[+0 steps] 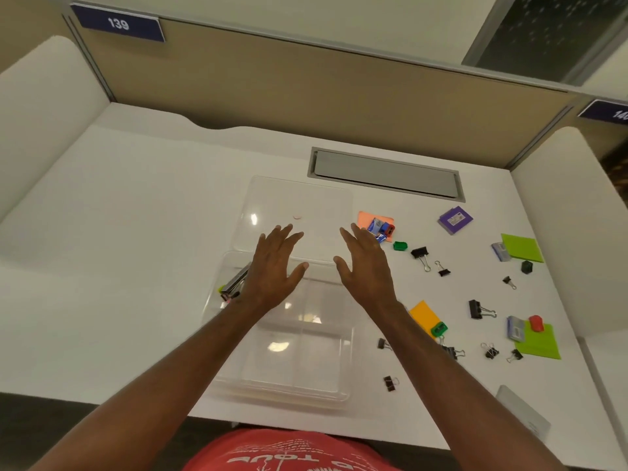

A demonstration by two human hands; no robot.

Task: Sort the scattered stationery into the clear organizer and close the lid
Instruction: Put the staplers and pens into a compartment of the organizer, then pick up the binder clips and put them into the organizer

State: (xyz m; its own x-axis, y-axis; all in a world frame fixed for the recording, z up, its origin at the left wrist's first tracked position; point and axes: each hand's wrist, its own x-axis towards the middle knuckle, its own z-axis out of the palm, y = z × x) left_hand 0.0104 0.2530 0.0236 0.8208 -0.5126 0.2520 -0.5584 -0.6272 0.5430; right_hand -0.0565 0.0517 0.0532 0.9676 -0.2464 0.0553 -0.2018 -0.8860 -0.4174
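The clear organizer (292, 355) lies on the white desk in front of me, its lid (299, 205) swung open and lying flat behind it. My left hand (275, 266) and my right hand (365, 263) hover side by side over the hinge area, fingers straight and spread, holding nothing. A dark stapler-like item (234, 283) sits in the organizer's far left compartment, partly hidden by my left hand. Stationery lies scattered to the right: black binder clips (419, 253), green sharpeners (400, 246), sticky-note pads in orange (423, 316), green (521, 248) and purple (455, 219).
A grey cable hatch (385, 173) is set into the desk behind the lid. Padded partitions close off the left, back and right sides. A grey flat item (523, 416) lies at the front right edge. Bare desk stretches left of the organizer.
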